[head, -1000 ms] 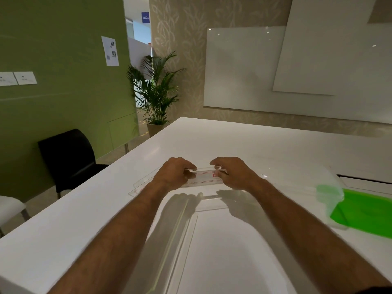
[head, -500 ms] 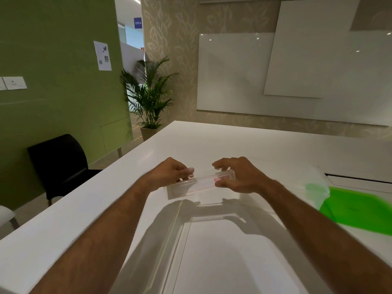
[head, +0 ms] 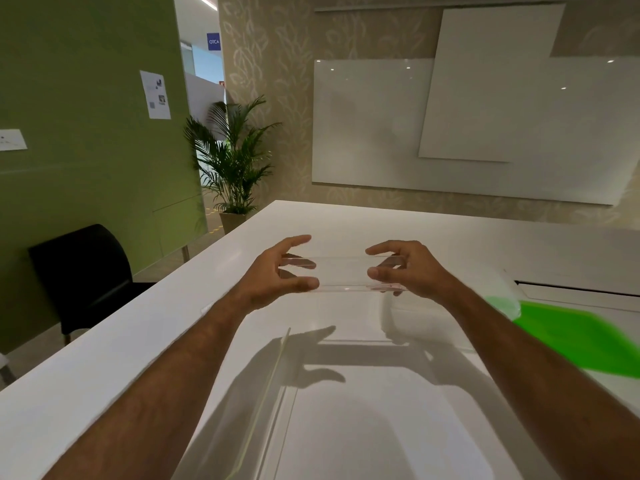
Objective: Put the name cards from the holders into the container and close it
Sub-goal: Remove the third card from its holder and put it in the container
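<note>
Nearest the camera, a large clear plastic container (head: 346, 427) lies open on the glossy white bench (head: 86, 368), a thin yellowish strip along its left edge. Above it, two bare forearms reach forward. The left hand (head: 273, 277) and right hand (head: 412, 271) each pinch one end of a single clear acrylic name card holder (head: 341, 273), held level in the air between thumb and fingers; each grip is closed on it. Whether a card sits inside cannot be told. To the right lies one bright green flat lid (head: 581, 337), blurred. Beyond stand one black chair (head: 83, 271), one potted palm (head: 235, 161), and a blue sign reading "OTCA" (head: 213, 41).
</note>
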A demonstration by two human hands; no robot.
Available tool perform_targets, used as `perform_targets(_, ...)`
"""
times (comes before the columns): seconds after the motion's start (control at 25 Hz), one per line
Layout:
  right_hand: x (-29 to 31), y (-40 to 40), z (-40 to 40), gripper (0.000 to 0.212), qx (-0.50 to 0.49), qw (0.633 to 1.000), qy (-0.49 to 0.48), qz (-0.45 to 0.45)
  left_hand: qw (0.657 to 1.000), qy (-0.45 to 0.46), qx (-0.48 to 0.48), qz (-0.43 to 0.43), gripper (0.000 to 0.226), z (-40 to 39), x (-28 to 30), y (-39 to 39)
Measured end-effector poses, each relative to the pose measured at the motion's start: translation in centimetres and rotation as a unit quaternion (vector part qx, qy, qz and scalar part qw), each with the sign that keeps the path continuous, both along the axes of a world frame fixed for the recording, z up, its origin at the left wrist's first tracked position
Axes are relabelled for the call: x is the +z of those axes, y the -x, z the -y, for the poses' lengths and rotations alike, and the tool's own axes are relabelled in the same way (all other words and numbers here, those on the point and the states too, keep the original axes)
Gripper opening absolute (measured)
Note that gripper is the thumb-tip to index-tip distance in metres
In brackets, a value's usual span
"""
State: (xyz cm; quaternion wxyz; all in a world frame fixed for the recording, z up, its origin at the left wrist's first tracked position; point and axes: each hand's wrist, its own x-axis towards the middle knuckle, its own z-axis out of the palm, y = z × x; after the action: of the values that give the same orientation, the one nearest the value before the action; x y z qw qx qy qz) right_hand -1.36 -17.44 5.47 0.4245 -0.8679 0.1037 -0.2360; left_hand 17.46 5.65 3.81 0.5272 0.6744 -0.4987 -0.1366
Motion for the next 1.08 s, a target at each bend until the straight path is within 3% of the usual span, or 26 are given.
perform_targets(0.2,0.9,0.8,0.7,0.066,-0.005,0.995,-0.086,-0.041,0.999,0.013,-0.047,-0.014,0.105,0.5,-0.8,0.4)
perform_targets(0.4,0.9,1.8,1.3,0.070,0.001,0.980,-0.169,-0.105,1.000,0.007,-0.016,0.015,0.082,1.6,-1.4,0.8)
perform_targets(0.48,0.9,2.2,1.4,0.071,0.002,0.977,-0.188,-0.105,0.999,0.024,-0.007,-0.022,0.068,1.9,-1.4,1.1)
perform_targets(0.76,0.8,3.5,2.4,0.064,0.001,0.973,-0.208,-0.098,0.992,0.001,-0.017,-0.128,0.055,2.9,-0.5,1.8)
perform_targets(1.08,0.7,5.1,4.1,0.069,-0.015,0.980,-0.171,-0.103,0.991,-0.023,0.006,-0.132,0.061,4.0,-0.2,2.5)
